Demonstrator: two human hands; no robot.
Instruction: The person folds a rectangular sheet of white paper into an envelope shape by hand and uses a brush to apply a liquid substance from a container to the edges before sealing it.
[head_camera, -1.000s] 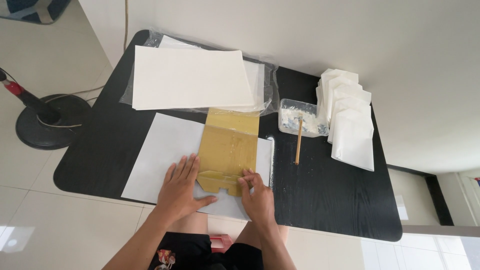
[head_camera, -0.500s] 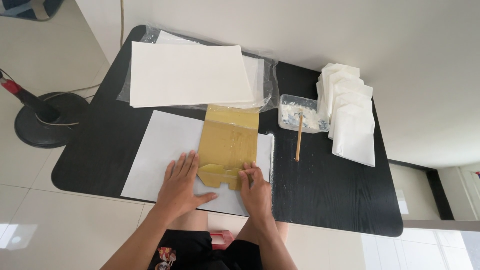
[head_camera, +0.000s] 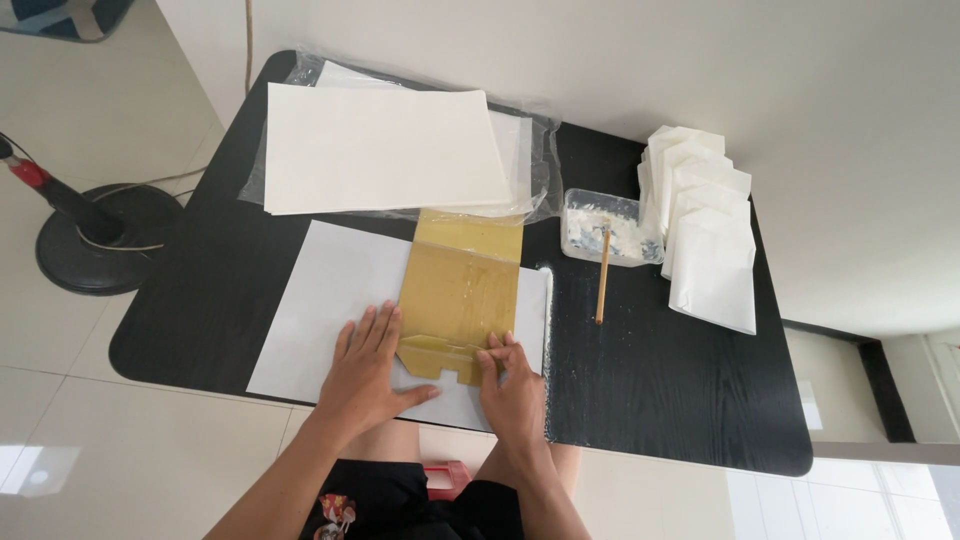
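A yellow-brown paper piece (head_camera: 460, 290), partly folded like a flat bag, lies on a white sheet (head_camera: 330, 300) on the black table (head_camera: 660, 400). Its near flap (head_camera: 440, 357) is folded up. My left hand (head_camera: 367, 372) lies flat on the white sheet, fingers spread, touching the left edge of the brown paper. My right hand (head_camera: 512, 388) presses its fingertips on the right end of the folded flap.
A stack of white sheets (head_camera: 385, 148) on clear plastic lies at the back. A small clear tub of white paste (head_camera: 610, 226) with a wooden stick (head_camera: 602, 272) stands right of the brown paper. Several folded white bags (head_camera: 705, 235) are piled at the right. A fan base (head_camera: 95, 235) stands on the floor at left.
Both hands stay on the brown paper's near flap; the right hand's fingers shifted slightly along the fold. The view moved a little.
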